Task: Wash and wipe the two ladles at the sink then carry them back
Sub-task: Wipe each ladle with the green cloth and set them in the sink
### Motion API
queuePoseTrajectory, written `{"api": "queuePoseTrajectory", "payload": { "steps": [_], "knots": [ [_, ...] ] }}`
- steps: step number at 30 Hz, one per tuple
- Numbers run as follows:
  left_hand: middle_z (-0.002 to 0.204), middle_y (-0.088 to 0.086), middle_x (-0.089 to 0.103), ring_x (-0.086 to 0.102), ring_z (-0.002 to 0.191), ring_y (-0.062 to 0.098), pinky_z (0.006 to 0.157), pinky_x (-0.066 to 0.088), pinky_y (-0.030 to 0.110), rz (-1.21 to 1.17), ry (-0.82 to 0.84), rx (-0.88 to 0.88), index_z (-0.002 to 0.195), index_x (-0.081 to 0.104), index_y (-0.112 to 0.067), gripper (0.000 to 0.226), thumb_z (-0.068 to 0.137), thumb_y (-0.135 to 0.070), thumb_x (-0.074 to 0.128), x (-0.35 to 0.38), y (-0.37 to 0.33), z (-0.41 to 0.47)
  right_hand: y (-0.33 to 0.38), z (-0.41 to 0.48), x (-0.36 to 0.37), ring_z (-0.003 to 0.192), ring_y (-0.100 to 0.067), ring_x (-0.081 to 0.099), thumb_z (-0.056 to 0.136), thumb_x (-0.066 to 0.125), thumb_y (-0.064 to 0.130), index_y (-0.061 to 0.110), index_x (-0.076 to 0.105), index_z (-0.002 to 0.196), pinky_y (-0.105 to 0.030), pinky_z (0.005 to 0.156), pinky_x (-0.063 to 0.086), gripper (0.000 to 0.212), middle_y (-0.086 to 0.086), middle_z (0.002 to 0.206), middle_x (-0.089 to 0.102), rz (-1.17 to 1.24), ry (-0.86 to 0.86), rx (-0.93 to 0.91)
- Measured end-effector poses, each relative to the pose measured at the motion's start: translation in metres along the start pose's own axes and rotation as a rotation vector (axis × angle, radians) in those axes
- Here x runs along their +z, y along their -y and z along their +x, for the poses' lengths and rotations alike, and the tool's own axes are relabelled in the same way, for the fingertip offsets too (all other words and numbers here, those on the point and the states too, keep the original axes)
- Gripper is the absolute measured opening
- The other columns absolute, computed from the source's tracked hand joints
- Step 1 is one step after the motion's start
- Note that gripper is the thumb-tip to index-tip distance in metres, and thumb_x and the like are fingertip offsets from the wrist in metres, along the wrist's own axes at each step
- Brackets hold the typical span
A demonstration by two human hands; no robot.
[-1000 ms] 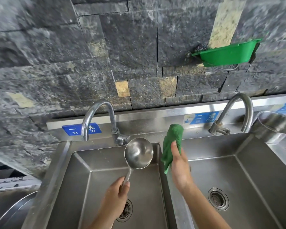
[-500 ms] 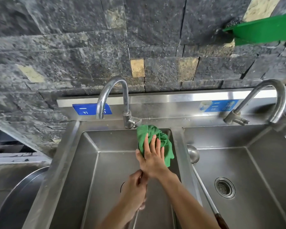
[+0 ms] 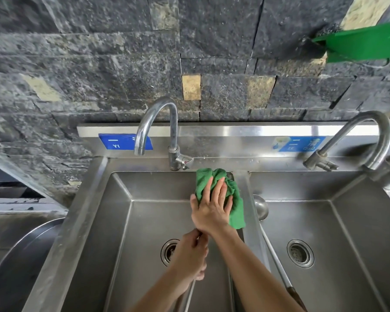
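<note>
Nearest, the left grip point(image 3: 189, 255) is curling round the handle of the first ladle point(image 3: 189, 296), holding it over the left basin of the sink point(image 3: 122, 221). Just beyond, the right grip point(image 3: 212, 210) is pressing a green cloth point(image 3: 234, 199) with flat fingers over the hidden bowl. Wet steel is probably stiff, light and slick, so the handle is the safer hold. The second ladle point(image 3: 260, 207) is lying in the right basin, bowl against the divider.
</note>
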State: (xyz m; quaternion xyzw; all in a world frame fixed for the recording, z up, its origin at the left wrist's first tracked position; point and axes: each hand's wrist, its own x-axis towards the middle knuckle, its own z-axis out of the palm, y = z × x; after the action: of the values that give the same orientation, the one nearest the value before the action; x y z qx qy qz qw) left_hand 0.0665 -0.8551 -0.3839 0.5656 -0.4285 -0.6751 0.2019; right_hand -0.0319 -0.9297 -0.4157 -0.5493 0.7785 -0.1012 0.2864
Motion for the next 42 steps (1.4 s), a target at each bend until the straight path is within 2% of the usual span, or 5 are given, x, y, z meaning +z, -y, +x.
{"api": "queuePoseTrajectory", "payload": {
  "steps": [7, 11, 22, 36, 42],
  "knots": [
    [0.060, 0.002, 0.042, 0.026, 0.037, 0.012, 0.040, 0.022, 0.019, 0.014, -0.049, -0.012, 0.079, 0.046, -0.009, 0.025, 0.100, -0.007, 0.033, -0.005, -0.004, 0.012, 0.005, -0.011, -0.006, 0.159, -0.031, 0.012, 0.110, 0.029, 0.046, 0.013, 0.018, 0.164, -0.046, 0.127, 0.014, 0.065, -0.015, 0.171, 0.018, 0.157, 0.122, -0.101],
    [0.061, 0.001, 0.042, 0.026, 0.039, 0.013, 0.037, 0.025, 0.020, 0.017, -0.009, -0.003, 0.077, 0.051, -0.010, 0.030, 0.104, -0.022, 0.044, -0.011, 0.004, 0.011, -0.013, -0.016, -0.020, 0.099, -0.026, 0.068, 0.105, 0.041, 0.049, 0.015, 0.066, 0.118, -0.047, 0.100, 0.052, 0.045, -0.012, 0.109, 0.074, 0.424, 0.180, -0.050],
    [0.088, 0.013, 0.054, 0.064, 0.047, 0.032, 0.034, 0.044, 0.025, 0.068, -0.038, 0.092, 0.104, 0.052, -0.015, 0.020, 0.098, -0.034, 0.056, -0.027, -0.005, 0.009, -0.073, -0.051, -0.113, 0.123, -0.037, 0.066, 0.106, 0.042, 0.042, 0.000, 0.070, 0.129, -0.056, 0.110, 0.047, 0.055, -0.022, 0.136, 0.066, 1.923, 0.121, 0.170],
    [0.056, 0.001, 0.056, 0.039, 0.033, 0.010, 0.037, 0.030, 0.023, 0.361, -0.129, 0.415, 0.086, 0.051, -0.022, 0.022, 0.099, -0.040, 0.053, -0.017, -0.028, 0.000, -0.020, -0.060, -0.091, 0.159, -0.024, -0.017, 0.090, -0.003, 0.078, 0.048, 0.036, 0.155, -0.054, 0.125, -0.017, 0.081, 0.007, 0.173, -0.002, -0.056, -0.169, -0.427],
    [0.050, -0.013, 0.047, 0.040, 0.044, 0.010, 0.048, 0.028, 0.023, 0.590, -0.209, 0.559, 0.082, 0.045, -0.021, 0.028, 0.099, -0.042, 0.051, -0.023, -0.021, -0.004, -0.016, -0.055, -0.086, 0.158, -0.029, -0.013, 0.095, -0.005, 0.070, 0.055, 0.034, 0.153, -0.054, 0.127, -0.009, 0.072, 0.006, 0.174, 0.002, -0.208, -0.092, -0.427]
  ]
}}
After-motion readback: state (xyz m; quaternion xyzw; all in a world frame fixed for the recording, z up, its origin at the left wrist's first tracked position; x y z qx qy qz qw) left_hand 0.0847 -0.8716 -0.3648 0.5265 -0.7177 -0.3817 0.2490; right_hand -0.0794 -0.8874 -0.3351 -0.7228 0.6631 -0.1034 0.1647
